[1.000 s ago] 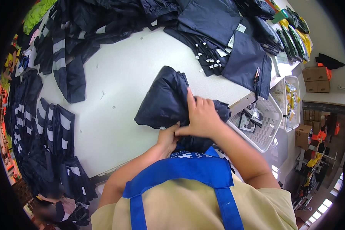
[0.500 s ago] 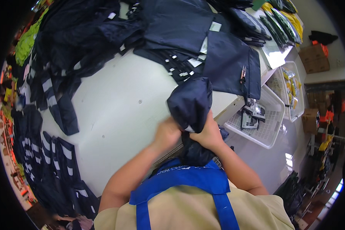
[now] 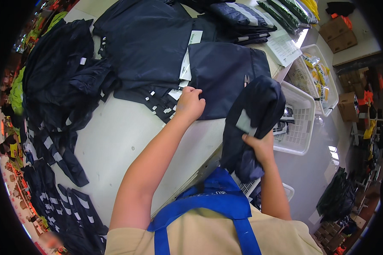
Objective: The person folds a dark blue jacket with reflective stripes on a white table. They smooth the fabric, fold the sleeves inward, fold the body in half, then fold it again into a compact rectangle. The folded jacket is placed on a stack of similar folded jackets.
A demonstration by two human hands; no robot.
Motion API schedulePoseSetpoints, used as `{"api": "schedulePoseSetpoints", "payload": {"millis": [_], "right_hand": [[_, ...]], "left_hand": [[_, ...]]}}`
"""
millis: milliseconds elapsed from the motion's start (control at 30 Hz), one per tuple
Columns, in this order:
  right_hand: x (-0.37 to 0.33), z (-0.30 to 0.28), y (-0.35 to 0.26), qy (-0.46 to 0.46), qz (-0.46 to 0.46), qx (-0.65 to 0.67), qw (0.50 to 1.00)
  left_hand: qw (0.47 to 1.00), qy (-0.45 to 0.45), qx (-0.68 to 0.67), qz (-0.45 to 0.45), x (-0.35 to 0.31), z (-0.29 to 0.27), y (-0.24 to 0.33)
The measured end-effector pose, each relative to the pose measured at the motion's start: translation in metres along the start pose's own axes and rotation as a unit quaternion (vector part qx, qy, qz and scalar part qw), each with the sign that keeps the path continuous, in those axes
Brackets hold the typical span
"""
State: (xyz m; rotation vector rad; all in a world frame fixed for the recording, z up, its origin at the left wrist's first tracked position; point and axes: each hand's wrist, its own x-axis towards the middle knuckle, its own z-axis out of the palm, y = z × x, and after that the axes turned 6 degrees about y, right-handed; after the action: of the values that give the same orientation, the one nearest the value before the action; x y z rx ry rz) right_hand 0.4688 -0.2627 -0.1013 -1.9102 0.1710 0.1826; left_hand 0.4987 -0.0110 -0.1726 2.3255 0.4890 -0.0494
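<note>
My right hand (image 3: 261, 145) is closed round a bunched dark navy garment (image 3: 253, 112) with a pale grey patch, held up off the table's front right edge. The lower part of the garment hangs down by my apron. My left hand (image 3: 190, 103) has its fingers curled together at the edge of a flat stack of dark navy garments (image 3: 147, 46), beside small white labels (image 3: 174, 94). What its fingers pinch, if anything, is hidden. Next to it lies a dark folded piece (image 3: 217, 72) with small thread snips (image 3: 247, 80) on it, partly behind the held garment.
Loose dark garments with grey strips (image 3: 68, 72) heap along the left of the white table (image 3: 115, 144). Packed garments (image 3: 242, 21) and a paper sheet (image 3: 283, 47) are at the far right. White plastic baskets (image 3: 300, 131) holding bagged items stand beyond the table's right edge.
My hands have parted. My right hand has carried the garment to the right and its grey patch shows. My left hand has let go of it and reached forward to the labels.
</note>
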Motion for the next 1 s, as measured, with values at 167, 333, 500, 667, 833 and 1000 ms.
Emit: {"api": "schedulePoseSetpoints", "payload": {"millis": [167, 333, 500, 667, 833, 1000], "right_hand": [[0.067, -0.004, 0.032, 0.008, 0.069, 0.06, 0.996], [0.077, -0.004, 0.04, -0.003, 0.045, 0.052, 0.998], [0.077, 0.0, 0.025, -0.018, 0.041, -0.039, 0.998], [0.076, 0.011, 0.002, -0.039, 0.046, -0.06, 0.996], [0.076, 0.018, -0.002, -0.049, 0.047, -0.077, 0.995], [0.077, 0.019, -0.004, -0.032, 0.039, -0.105, 0.993]], "left_hand": [[0.992, -0.04, -0.101, -0.068, 0.002, -0.004, 0.012], [0.975, 0.158, -0.063, 0.144, -0.004, -0.077, 0.041], [0.917, 0.203, 0.083, 0.333, 0.065, -0.211, 0.033], [0.825, 0.276, 0.29, 0.4, 0.184, -0.331, 0.003], [0.778, 0.286, 0.553, 0.087, 0.222, -0.321, -0.017], [0.946, 0.134, 0.209, 0.207, 0.151, -0.132, -0.02]]}}
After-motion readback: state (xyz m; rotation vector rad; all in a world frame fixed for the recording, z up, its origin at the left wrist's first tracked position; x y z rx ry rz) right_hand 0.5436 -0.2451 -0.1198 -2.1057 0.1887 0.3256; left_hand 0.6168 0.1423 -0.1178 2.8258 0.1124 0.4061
